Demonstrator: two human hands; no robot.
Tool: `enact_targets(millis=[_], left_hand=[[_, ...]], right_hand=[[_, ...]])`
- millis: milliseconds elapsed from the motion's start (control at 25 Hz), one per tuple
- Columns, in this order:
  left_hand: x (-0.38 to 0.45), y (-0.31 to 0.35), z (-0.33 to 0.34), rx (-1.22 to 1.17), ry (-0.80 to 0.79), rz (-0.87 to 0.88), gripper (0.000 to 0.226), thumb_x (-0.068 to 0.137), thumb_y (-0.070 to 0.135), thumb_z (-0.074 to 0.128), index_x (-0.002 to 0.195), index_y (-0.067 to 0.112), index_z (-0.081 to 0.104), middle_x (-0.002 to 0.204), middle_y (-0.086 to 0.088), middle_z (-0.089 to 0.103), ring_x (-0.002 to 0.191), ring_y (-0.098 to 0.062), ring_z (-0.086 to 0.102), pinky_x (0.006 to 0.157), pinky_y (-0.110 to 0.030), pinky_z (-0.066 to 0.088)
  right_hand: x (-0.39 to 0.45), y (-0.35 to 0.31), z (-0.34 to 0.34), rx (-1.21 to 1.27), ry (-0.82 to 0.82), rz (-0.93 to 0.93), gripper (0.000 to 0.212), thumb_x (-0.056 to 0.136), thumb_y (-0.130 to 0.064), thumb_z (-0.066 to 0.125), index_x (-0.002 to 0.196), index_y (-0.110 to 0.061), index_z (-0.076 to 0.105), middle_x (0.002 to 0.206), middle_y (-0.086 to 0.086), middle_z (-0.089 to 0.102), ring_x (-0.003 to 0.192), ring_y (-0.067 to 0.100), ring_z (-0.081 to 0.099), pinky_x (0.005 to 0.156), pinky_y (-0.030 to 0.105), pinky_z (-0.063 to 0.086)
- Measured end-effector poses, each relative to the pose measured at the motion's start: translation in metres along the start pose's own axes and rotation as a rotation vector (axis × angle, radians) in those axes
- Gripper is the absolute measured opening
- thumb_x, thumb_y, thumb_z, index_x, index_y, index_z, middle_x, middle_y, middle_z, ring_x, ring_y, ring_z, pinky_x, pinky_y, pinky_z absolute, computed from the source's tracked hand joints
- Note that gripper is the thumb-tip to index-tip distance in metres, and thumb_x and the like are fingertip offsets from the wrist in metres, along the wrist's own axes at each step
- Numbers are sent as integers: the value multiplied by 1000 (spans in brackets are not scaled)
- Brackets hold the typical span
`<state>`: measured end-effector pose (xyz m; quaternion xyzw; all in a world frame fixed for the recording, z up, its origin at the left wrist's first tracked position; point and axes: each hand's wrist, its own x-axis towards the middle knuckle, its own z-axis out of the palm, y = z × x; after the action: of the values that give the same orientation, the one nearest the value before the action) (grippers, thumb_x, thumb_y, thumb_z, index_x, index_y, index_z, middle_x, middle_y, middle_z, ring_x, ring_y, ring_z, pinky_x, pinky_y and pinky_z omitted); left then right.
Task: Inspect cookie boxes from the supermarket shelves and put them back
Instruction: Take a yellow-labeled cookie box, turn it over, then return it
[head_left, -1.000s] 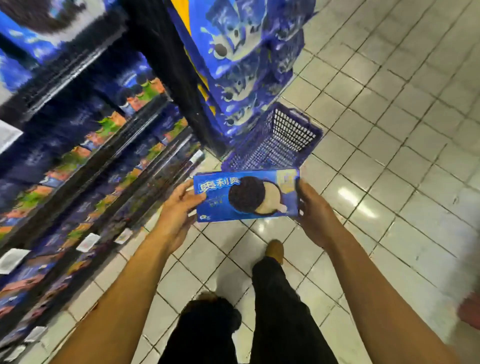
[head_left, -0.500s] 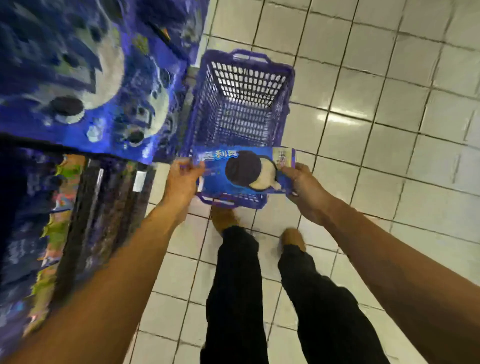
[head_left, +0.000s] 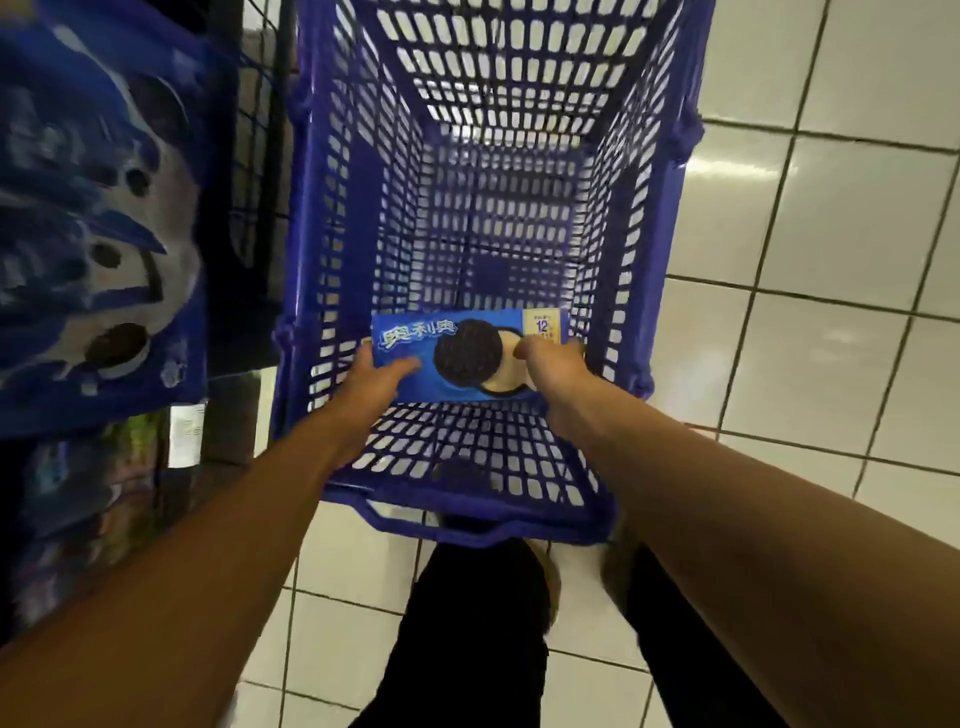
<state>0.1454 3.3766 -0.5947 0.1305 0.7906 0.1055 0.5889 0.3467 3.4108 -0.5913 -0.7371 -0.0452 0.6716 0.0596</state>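
Observation:
A blue cookie box with a dark sandwich cookie printed on its face lies flat and face up inside the blue plastic shopping basket, low near the basket's near end. My left hand grips the box's left end, thumb on top. At the box's right end my right hand holds it, with the thumb curled over the face. Both forearms reach down over the basket's near rim.
A blue cookie display and blurred shelves with price tags stand at the left. White floor tiles spread to the right. My dark trouser legs and shoes are just behind the basket.
I have stepped up to the basket and bent over it. Both hands have lowered the box from above the near rim down into the basket.

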Motion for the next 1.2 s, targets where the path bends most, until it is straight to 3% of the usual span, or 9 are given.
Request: enact_targets(millis=[160, 280, 400, 480, 600, 720, 800, 1000, 1200], left_hand=[[39, -9, 12, 22, 75, -75, 60, 96, 31, 59, 149, 23, 34, 151, -8, 44, 130, -33, 49, 94, -45, 41], [38, -9, 28, -12, 43, -72, 68, 98, 32, 56, 156, 24, 20, 154, -3, 38, 132, -28, 46, 94, -37, 36], [11, 3, 39, -39, 51, 6, 42, 100, 25, 52, 139, 23, 38, 121, 1, 48, 98, -14, 51, 76, -26, 38], [-17, 10, 43, -58, 67, 76, 23, 100, 21, 50, 123, 20, 50, 114, -1, 55, 93, -15, 53, 69, -26, 38], [-93, 11, 33, -137, 78, 85, 12, 101, 19, 49, 107, 20, 58, 108, -2, 57, 95, -15, 51, 74, -27, 37], [-199, 17, 14, -238, 30, 41, 19, 101, 12, 46, 88, 23, 54, 88, -1, 60, 76, -9, 54, 63, -20, 38], [-272, 17, -4, -258, 36, 49, 15, 100, 9, 48, 92, 18, 56, 84, -1, 61, 73, -10, 56, 61, -20, 37], [-449, 3, -52, -305, 39, 108, 10, 101, 17, 49, 105, 18, 58, 98, -8, 69, 88, -20, 65, 82, -34, 51], [-612, -49, -85, -556, 153, 209, 13, 99, 17, 53, 99, 23, 65, 95, -3, 74, 80, -14, 71, 68, -28, 55]], right_hand=[[37, 3, 5, -21, 12, 13, 78, 101, -17, 51, 160, -15, 0, 158, 15, 31, 132, 31, 41, 95, 36, 37], [50, 2, 13, 19, 79, -4, 71, 102, -14, 49, 159, -11, 7, 160, 17, 27, 141, 35, 36, 111, 43, 35], [33, 2, 12, -44, 50, -28, 72, 99, -17, 52, 158, -11, 10, 159, 15, 30, 137, 32, 39, 114, 44, 35], [10, 0, -1, -65, -5, -73, 63, 97, -18, 54, 153, -6, 28, 152, 17, 41, 126, 28, 48, 103, 41, 42], [-62, 0, -31, -40, -54, -97, 45, 97, -16, 55, 141, -8, 47, 137, 12, 53, 112, 23, 56, 95, 45, 50], [-162, -1, -66, 6, -94, -141, 14, 97, -10, 53, 109, -14, 58, 107, 8, 60, 87, 17, 57, 66, 30, 49], [-231, 2, -89, -69, -118, -199, 14, 98, -9, 52, 91, -20, 57, 87, 1, 61, 72, 13, 57, 52, 23, 50], [-394, 9, -136, -327, -214, -372, 14, 99, -12, 52, 109, -11, 62, 97, 6, 66, 84, 20, 63, 73, 30, 51], [-535, 18, -149, -500, -312, -562, 9, 95, -8, 56, 100, -11, 63, 78, 1, 71, 72, 16, 64, 62, 25, 52]])
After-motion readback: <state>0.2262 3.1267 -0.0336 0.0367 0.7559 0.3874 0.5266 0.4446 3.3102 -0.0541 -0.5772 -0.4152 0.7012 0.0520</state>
